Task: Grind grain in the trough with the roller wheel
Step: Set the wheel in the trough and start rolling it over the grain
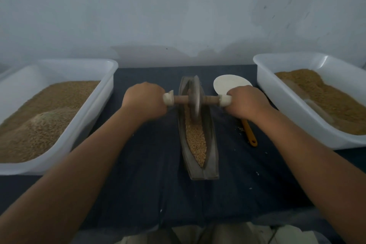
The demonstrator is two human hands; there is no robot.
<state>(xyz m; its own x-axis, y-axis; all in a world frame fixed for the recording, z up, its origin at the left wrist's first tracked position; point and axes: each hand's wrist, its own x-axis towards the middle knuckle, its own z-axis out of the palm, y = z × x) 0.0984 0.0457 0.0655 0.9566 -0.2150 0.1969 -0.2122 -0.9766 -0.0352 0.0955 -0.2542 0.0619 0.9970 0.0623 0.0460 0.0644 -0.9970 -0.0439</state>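
Pale wall point(178, 16) backs a dark cloth-covered table point(148, 164), with the trough point(212, 156) lying lengthwise at its centre, pointing away from the person. The wheel point(195, 99) stands upright in the far half of the trough, and the grain point(196, 140) fills the groove in front of it, towards the near tip, looking mostly whole.

To grind well, the push should probably go straight down through the axle point(181, 99) with equal weight from both sides, so the wheel stays vertical and does not ride up the trough wall. Long strokes reaching the near tip would catch the untouched grain there. An even, unhurried roll should keep kernels from jumping out; a few already lie on the cloth.

The left hand point(143, 101) grips the left end of the axle and the right hand point(247, 103) the right end, each just beside a pale cap. Both hands are closed into fists, knuckles up. The fingers wrap under the axle, so how tightly they squeeze cannot be told. Neither hand touches the wheel or trough.

The left tub point(93, 113) and the right tub point(281, 105) each hold grain, and a scoop point(227, 84) with an orange handle lies partly under the right hand.
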